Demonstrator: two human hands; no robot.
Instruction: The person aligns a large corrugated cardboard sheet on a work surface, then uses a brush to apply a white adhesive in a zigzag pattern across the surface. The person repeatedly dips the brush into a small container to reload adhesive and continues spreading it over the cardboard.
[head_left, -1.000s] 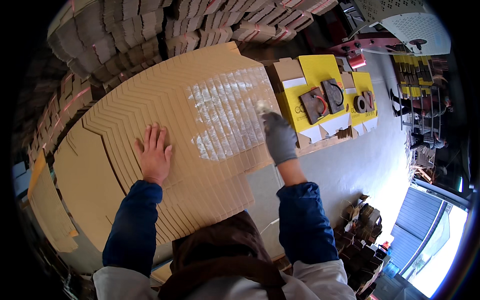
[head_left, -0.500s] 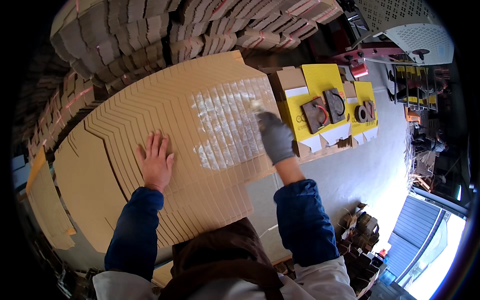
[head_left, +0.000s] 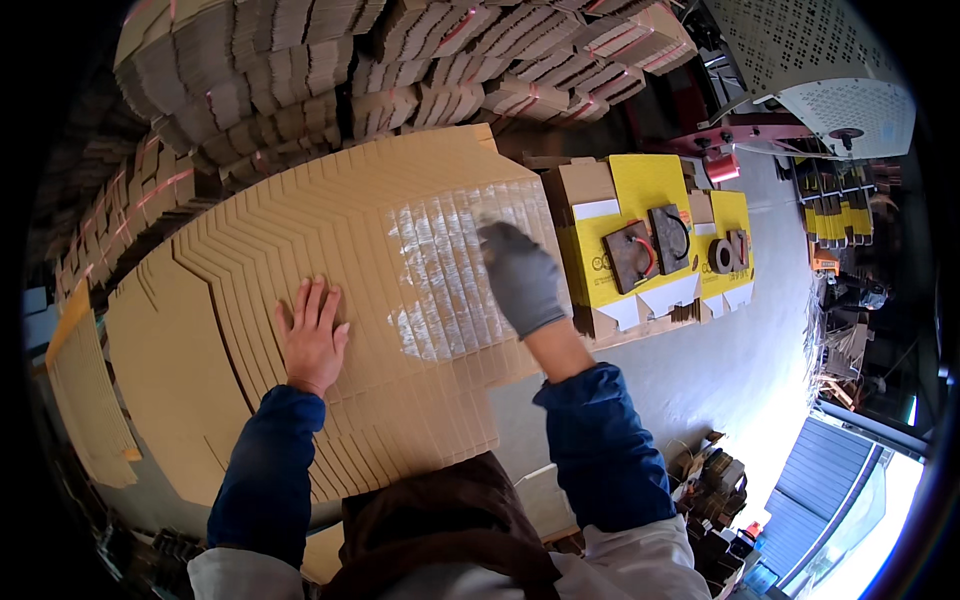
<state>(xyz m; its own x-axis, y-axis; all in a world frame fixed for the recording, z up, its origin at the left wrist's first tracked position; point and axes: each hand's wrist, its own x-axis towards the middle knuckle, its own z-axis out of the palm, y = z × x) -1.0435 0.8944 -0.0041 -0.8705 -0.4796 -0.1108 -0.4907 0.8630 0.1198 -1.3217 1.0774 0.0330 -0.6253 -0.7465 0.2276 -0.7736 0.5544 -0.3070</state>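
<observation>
My bare left hand (head_left: 314,340) lies flat, fingers spread, on a fanned stack of brown cardboard sheets (head_left: 350,240). Over the right part of that stack, my right hand (head_left: 524,278) in a grey glove is closed on what looks like a brush (head_left: 487,213). Only its pale end shows beyond the fingers, blurred by motion. Beneath and beside it, a shiny whitish wet coating (head_left: 440,280), like glue, covers the stepped edges of the sheets in strips.
Right of the stack, yellow printed cartons (head_left: 640,185) carry two dark flat blocks with handles (head_left: 630,256) and a tape roll (head_left: 721,256). Bundled cardboard (head_left: 290,80) is piled high at the back. Scrap (head_left: 715,480) lies on the floor at lower right.
My right hand has moved left across the coated strips with the brush. My left hand keeps its place on the cardboard. The whole view has shifted slightly, so the scene sits lower.
</observation>
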